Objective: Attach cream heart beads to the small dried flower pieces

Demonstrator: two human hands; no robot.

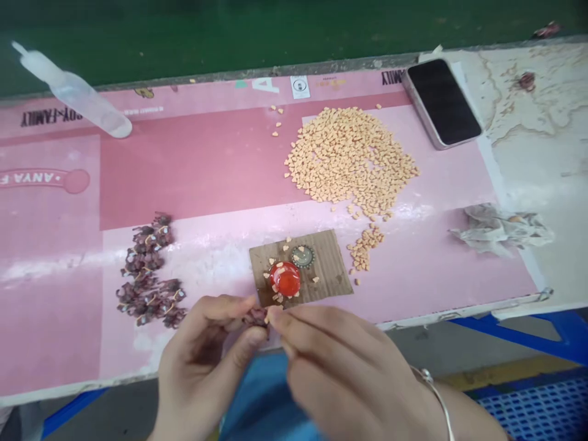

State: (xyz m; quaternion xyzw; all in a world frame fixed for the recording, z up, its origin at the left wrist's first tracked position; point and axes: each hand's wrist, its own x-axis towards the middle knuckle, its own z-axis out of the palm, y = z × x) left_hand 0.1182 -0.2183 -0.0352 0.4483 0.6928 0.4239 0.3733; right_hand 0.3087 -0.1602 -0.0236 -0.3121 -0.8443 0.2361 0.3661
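My left hand (206,349) is closed, pinching a small dark purple-brown figurine (255,316) between thumb and fingers. Close against it, my right hand (335,355) pinches a tiny tan piece (267,318) at the figurine's right side; the fingertips partly hide it. Just beyond both hands lies a cardboard piece (333,269) bearing a red glossy cap (288,280), a bottle cap (303,256) and scattered tan bits. A cluster of similar dark figurines (149,269), several with tan strips on them, lies left of my left hand.
A large pile of tan pieces (349,159) spreads beyond the cardboard, with a smaller heap (365,248) nearer. A clear squeeze bottle (78,92) lies at the back left. On the right are a phone (443,104) and crumpled tissue (500,229). The table's front edge runs beneath my hands.
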